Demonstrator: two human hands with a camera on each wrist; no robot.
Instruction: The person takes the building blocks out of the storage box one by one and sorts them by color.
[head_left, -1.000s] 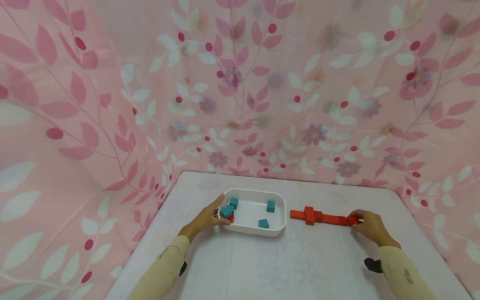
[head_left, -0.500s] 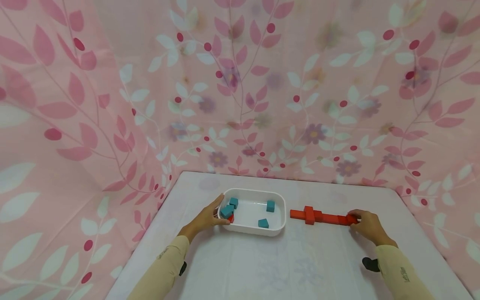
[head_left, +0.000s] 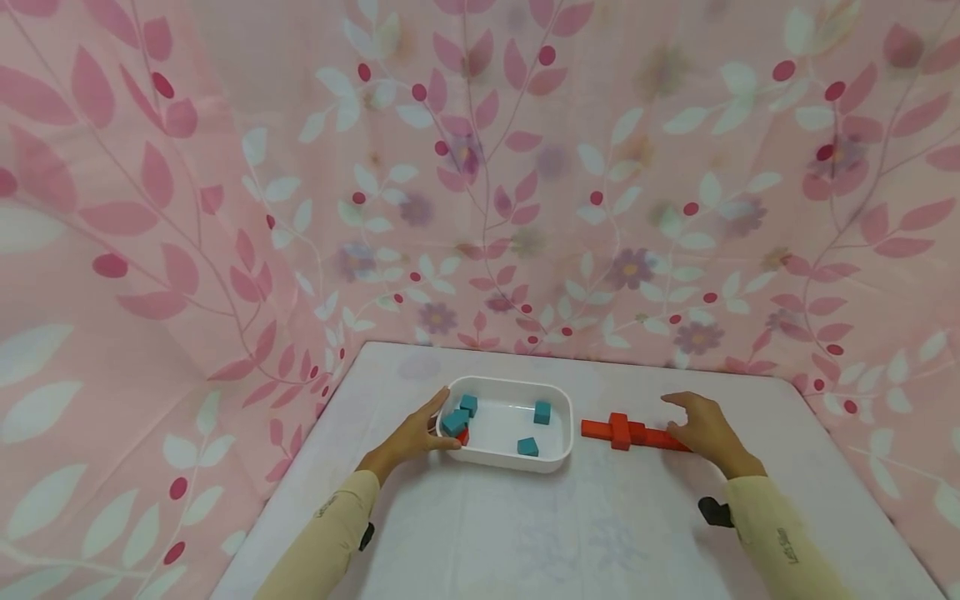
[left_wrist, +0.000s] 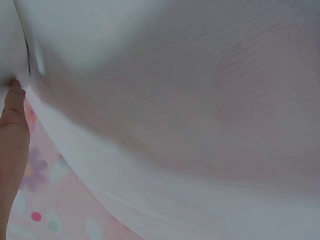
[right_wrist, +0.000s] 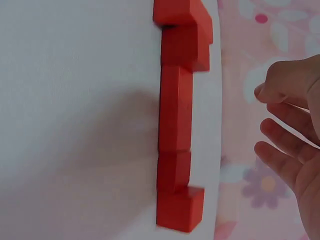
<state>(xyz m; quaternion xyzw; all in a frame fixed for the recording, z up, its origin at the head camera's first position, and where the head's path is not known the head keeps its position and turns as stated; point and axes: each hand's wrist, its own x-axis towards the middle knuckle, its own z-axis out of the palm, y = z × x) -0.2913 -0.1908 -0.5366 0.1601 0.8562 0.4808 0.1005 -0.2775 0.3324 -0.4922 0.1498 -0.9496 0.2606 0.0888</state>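
In the head view my left hand (head_left: 408, 437) holds the left end of a white plastic tray (head_left: 510, 461), thumb at the front rim and fingers at the back corner. Several teal blocks (head_left: 542, 412) and a red piece (head_left: 463, 436) lie in it. To the tray's right runs a row of red wooden blocks (head_left: 596, 430), joined end to end. My right hand (head_left: 708, 433) is over the row's right part, fingers apart and holding nothing, and hides that end. The right wrist view shows the row's end block (right_wrist: 180, 210), with the hand off to the side.
A white cloth (head_left: 525, 533) covers the table. Pink floral fabric (head_left: 480, 192) hangs behind the table and along its left and right sides.
My right hand has pushed the end red block against the row, let go of it, and moved up and left over the blocks. The left hand and tray stay put.
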